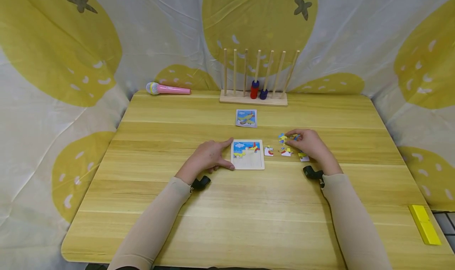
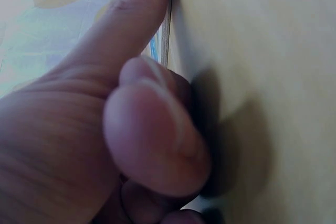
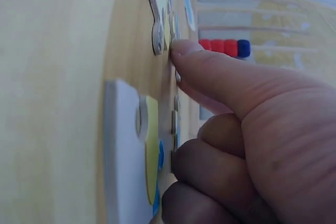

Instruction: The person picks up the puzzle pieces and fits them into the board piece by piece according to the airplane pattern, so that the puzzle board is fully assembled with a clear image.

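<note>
Steadies the puzzle board (image 1: 248, 163) near the middle of the surface (image 1: 249, 222) with the left hand (image 1: 209, 156), with thumb and forefinger spread along its left edge: forefinger at the far left corner, thumb at the near left. Shows sky and parts of a plane fitted across the upper part of the board, bare wood below.

Pinches a blue-and-yellow piece (image 1: 282, 138) between thumb and forefinger of the right hand (image 1: 306, 140), to the right of the board, with the other fingers curled under. Hard to tell whether lifted or lying flat.

Close by on the surface: a red-and-white piece (image 1: 268, 151) just beside the board's right edge, a second red-and-white piece (image 1: 286, 152) farther right, a yellow-and-white piece (image 1: 303, 157) near the right wrist, and a blue piece (image 1: 295, 137) partly hidden by the right hand.

Beyond the board, a plane picture card (image 1: 246, 118). Along the far edge, a rod stand (image 1: 253, 99) with red and blue rings, and, toward the far left corner, a pink microphone (image 1: 173, 89). By the right edge, toward the near right corner, yellow blocks (image 1: 424, 225).
</note>
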{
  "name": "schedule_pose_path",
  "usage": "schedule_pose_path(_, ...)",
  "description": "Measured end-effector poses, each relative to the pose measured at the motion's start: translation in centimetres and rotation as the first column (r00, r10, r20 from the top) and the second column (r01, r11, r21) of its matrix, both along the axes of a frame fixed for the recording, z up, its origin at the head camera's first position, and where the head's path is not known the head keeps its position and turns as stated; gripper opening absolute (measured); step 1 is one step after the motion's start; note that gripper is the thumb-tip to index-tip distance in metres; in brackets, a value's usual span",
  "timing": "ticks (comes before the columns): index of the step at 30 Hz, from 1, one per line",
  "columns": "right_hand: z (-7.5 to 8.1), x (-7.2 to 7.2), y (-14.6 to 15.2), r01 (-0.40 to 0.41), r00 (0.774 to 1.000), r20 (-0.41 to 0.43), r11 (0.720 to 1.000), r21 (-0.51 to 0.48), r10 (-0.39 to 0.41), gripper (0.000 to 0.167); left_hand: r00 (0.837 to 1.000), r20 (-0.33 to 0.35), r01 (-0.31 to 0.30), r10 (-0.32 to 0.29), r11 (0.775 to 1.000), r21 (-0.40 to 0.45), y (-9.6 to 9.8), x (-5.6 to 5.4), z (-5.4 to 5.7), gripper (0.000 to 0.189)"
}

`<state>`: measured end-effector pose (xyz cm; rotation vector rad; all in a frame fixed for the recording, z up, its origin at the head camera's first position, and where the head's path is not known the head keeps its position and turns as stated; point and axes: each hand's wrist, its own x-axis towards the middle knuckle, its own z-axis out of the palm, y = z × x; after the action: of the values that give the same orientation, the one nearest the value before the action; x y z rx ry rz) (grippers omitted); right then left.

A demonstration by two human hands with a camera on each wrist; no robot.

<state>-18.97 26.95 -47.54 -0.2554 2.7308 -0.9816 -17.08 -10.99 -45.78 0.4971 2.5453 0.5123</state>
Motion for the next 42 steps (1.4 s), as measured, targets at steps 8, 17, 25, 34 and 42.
schedule_pose_path(8, 0.2, 0.2, -0.4, 0.011, 0.995, -0.103, 1.0, 0.019, -0.009, 0.035, 1.0, -0.018, 0.012, -0.012, 1.0, 0.017, 0.0, 0.1, 0.2, 0.114)
schedule_pose_path(17, 1.6, 1.0, -4.4, -0.084, 0.987, -0.141, 0.996, -0.009, 0.082, 0.033, 0.999, -0.025, 0.022, -0.022, 0.999, 0.026, 0.0, 0.1, 0.3, 0.113)
schedule_pose_path(25, 1.2, 2.4, -9.6, -0.225, 0.966, -0.124, 0.974, 0.012, 0.225, 0.028, 1.0, -0.015, 0.023, -0.023, 1.0, 0.001, 0.0, 0.0, 0.3, 0.113)
schedule_pose_path(34, 0.6, 2.8, -11.3, -0.279, 0.951, -0.124, 0.959, 0.04, 0.282, 0.029, 1.0, 0.004, 0.014, -0.014, 1.0, -0.002, 0.0, 0.0, 0.2, 0.114)
schedule_pose_path(42, 0.5, 2.7, -11.6, -0.296, 0.943, -0.141, 0.953, 0.058, 0.302, 0.032, 1.0, 0.002, 0.007, -0.007, 1.0, 0.003, 0.0, 0.0, 0.3, 0.114)
